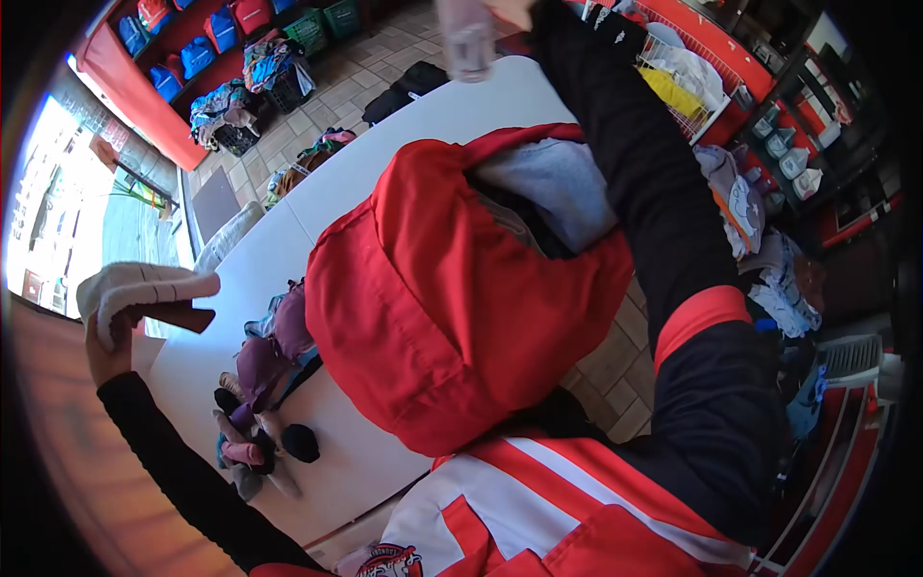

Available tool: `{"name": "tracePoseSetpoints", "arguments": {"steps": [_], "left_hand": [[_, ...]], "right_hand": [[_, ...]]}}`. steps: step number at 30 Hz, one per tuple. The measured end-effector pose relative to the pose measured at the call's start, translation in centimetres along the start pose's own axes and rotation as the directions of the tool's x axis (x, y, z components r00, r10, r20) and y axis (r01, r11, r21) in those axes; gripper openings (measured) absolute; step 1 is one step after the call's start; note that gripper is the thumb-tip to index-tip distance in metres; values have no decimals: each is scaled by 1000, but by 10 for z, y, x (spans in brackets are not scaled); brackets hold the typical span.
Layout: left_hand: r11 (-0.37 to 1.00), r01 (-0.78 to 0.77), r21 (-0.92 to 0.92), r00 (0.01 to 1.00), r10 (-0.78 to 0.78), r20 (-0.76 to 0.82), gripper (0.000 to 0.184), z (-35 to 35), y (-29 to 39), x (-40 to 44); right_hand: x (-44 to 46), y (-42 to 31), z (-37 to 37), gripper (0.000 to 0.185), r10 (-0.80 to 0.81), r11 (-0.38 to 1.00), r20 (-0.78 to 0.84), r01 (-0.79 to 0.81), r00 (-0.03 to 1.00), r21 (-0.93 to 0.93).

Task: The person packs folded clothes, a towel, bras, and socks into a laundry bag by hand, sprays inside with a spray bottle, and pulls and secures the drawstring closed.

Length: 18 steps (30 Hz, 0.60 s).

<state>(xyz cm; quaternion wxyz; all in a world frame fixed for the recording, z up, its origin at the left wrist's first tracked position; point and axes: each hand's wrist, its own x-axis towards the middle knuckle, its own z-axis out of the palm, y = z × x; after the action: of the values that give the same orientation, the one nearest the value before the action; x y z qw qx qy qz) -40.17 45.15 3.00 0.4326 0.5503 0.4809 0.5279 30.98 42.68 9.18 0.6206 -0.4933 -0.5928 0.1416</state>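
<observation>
My left hand (108, 358) is raised at the left and closed around a folded white cloth (144, 287) with thin dark lines. A brown flat piece (181, 315) sticks out under the cloth. My right hand (512, 10) is at the top edge, partly cut off, by a clear plastic container (468, 43) that is blurred and seems to be in its grip. Between my arms a bulging red fabric bag (413, 298) stands by the white table (336, 486). Grey clothing (553, 183) shows in its opening.
Purple bras (264, 370) and several rolled socks (300, 442) lie on the table left of the bag. Baskets of clothes (223, 120) stand on the tiled floor beyond. Shelves with bags (199, 56) are at the back left; a wire basket (687, 72) is at the right.
</observation>
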Motion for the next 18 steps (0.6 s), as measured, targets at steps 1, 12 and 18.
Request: {"name": "tracePoseSetpoints", "arguments": {"steps": [1,12,18], "left_hand": [[903,194,-383,977,-213,-8,25,18,27,-9],[909,-192,-371,978,207,3,33,209,178,-98],[888,-412,-205,897,435,76,32,306,210,-143]], "right_hand": [[-2,24,-44,39,15,990,2,-15,1000,-142],[-168,313,-278,54,70,812,-491,-336,868,-477],[-214,388,-292,52,33,869,-530,-287,848,-404]]}}
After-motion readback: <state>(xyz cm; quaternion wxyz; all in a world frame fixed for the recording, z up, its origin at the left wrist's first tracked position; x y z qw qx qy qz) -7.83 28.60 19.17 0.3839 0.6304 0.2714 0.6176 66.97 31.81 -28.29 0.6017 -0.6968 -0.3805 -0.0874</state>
